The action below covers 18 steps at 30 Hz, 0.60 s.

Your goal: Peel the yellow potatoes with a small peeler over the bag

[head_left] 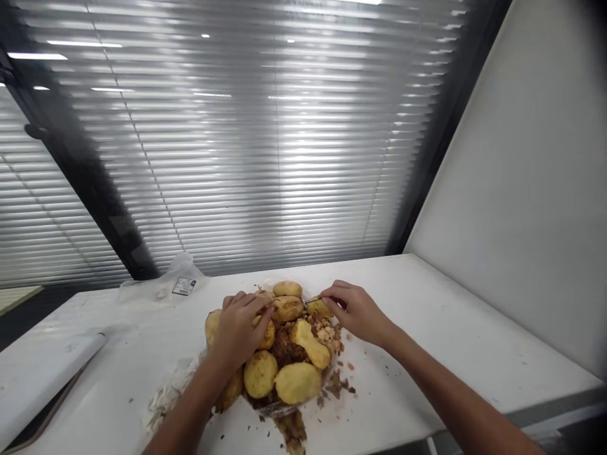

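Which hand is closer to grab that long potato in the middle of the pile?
Probably the right hand. It sits just above the long potato with open space between. The left hand rests on other potatoes beside it.

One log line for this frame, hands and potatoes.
left hand: on potato pile | right hand: pinching potato | peels on table

Potato pile (279,344) low centre on table (450,341); plastic bag (164,284) upper left; apparently a board (42,373) far left
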### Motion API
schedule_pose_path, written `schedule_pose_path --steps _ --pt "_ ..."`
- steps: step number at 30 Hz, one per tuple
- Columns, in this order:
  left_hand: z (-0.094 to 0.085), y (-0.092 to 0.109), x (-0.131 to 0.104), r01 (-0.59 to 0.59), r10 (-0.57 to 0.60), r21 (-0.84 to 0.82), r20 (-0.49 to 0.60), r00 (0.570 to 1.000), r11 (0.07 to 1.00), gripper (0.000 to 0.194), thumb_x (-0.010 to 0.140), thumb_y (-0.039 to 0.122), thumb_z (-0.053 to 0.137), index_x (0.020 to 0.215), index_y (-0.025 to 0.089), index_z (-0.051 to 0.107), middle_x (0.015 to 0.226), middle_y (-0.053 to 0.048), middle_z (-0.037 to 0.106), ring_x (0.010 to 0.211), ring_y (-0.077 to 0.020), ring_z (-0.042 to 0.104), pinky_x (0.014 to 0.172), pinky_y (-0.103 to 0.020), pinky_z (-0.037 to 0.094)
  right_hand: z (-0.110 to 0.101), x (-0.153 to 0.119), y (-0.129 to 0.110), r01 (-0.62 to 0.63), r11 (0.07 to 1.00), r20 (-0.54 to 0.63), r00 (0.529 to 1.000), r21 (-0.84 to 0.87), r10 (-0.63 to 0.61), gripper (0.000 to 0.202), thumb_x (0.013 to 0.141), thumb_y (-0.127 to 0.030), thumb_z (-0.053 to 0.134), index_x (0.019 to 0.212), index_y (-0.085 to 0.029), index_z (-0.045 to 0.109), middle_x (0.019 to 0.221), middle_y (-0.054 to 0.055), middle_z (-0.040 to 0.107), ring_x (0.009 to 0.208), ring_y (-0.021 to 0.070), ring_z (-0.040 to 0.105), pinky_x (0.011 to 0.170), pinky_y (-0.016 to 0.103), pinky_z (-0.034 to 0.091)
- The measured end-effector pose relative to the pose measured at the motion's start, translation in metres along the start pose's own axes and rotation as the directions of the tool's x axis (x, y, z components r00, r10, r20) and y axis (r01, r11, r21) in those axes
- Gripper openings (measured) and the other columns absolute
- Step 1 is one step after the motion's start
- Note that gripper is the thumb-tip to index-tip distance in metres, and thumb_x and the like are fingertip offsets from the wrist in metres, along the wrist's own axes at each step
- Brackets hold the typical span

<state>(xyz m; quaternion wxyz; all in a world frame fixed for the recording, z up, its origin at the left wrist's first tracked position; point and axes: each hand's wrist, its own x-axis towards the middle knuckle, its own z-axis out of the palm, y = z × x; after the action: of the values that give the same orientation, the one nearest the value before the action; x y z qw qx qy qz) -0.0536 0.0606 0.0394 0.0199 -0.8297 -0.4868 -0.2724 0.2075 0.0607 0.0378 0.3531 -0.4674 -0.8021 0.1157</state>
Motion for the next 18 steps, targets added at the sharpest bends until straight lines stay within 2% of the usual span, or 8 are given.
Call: schedule_pose_path --steps 2,4,8,12,14,18 --pt "-0.004 0.015 0.0 -0.068 0.07 -0.021 0.089 0.994 0.997 0.021 0.093 0.029 0.044 0.097 0.026 0.065 0.089 -0.001 0.068 0.088 -0.0189 0.056 0.083 -0.038 0.035 0.001 0.009 0.006 0.001 1.0 -0.041 0.999 -0.002 -0.001 0.023 0.091 -0.024 0.048 0.092 -0.02 0.07 0.079 0.004 0.063 0.064 0.0145 0.056 0.06 0.027 0.043" --pt "-0.007 0.036 -0.001 -0.161 0.164 -0.028 0.219 0.962 0.987 0.018 0.092 0.03 0.046 0.094 0.026 0.064 0.087 0.0 0.066 0.086 -0.0186 0.055 0.083 -0.039 0.034 0.007 0.013 0.014 -0.023 0.999 -0.102 0.994 0.035 0.027 0.022 0.091 -0.025 0.048 0.09 -0.019 0.07 0.078 0.003 0.062 0.064 0.0145 0.056 0.059 0.027 0.043" --pt "0.001 0.076 0.002 -0.343 0.288 0.045 0.446 0.847 0.938 0.021 0.088 0.038 0.053 0.08 0.021 0.062 0.082 -0.003 0.063 0.085 -0.0211 0.054 0.081 -0.04 0.037 0.028 0.008 0.028 -0.103 0.986 -0.214 0.968 0.13 0.129 0.022 0.091 -0.026 0.048 0.089 -0.018 0.068 0.078 0.004 0.062 0.069 0.0161 0.058 0.062 0.028 0.045" --pt "0.019 0.095 0.008 -0.477 0.308 0.168 0.574 0.759 0.863 0.024 0.084 0.039 0.054 0.085 0.016 0.063 0.086 -0.009 0.063 0.088 -0.0253 0.055 0.08 -0.042 0.039 0.039 0.001 0.032 -0.1 0.981 -0.21 0.969 0.167 0.134 0.023 0.092 -0.027 0.047 0.092 -0.019 0.068 0.081 0.005 0.062 0.072 0.0171 0.059 0.064 0.028 0.046" --pt "0.026 0.099 0.01 -0.493 0.292 0.196 0.603 0.742 0.847 0.026 0.082 0.04 0.057 0.088 0.015 0.064 0.09 -0.011 0.063 0.09 -0.0268 0.055 0.081 -0.043 0.039 0.038 -0.001 0.031 -0.097 0.977 -0.231 0.963 0.19 0.14 0.023 0.092 -0.027 0.046 0.091 -0.019 0.068 0.079 0.004 0.061 0.072 0.017 0.059 0.065 0.029 0.046" --pt "0.033 0.102 0.015 -0.461 0.244 0.223 0.612 0.752 0.859 0.025 0.081 0.037 0.055 0.089 0.016 0.065 0.094 -0.015 0.063 0.094 -0.0291 0.054 0.081 -0.044 0.039 0.035 -0.003 0.028 -0.091 0.973 -0.236 0.961 0.211 0.141 0.025 0.092 -0.028 0.045 0.092 -0.019 0.068 0.079 0.005 0.061 0.07 0.017 0.059 0.061 0.028 0.046"
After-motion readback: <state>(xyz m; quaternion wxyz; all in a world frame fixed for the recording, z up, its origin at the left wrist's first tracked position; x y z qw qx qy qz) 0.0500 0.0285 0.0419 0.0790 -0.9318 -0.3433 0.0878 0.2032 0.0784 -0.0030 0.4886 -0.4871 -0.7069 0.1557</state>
